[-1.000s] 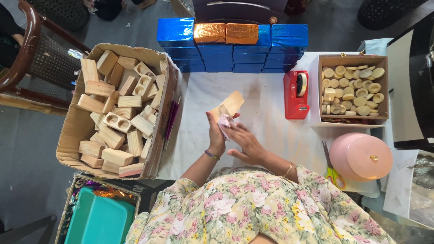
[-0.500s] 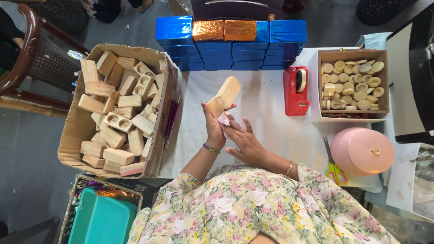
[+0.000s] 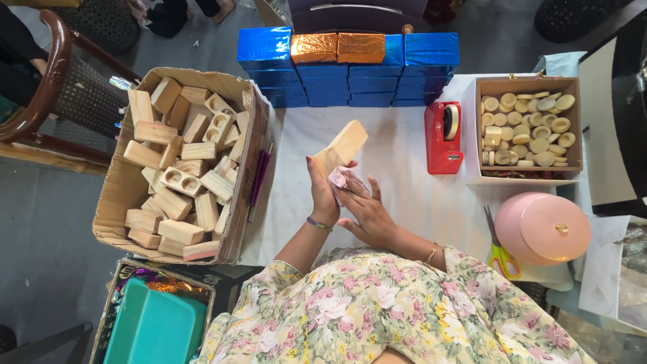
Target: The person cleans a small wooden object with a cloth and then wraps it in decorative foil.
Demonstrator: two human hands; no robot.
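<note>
Stack of shiny blue foil-wrapped rectangular boxes (image 3: pixel 350 77) at table's far edge, two orange foil-wrapped boxes (image 3: pixel 337 47) on top, centre

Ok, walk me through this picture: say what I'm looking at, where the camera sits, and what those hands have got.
There is no machine here: a person works with bare hands, and the camera sits on their head, looking straight down. The flowered fabric at the bottom is their clothing.

The left hand holds a wooden block up at a tilt. The right hand presses a small pink cloth against the block's lower end.

The white table carries a stack of shiny blue boxes with two orange ones on top, a red tape dispenser, a box of wooden discs, a pink round lid and scissors. To the left, a cardboard carton holds more wooden blocks.
</note>
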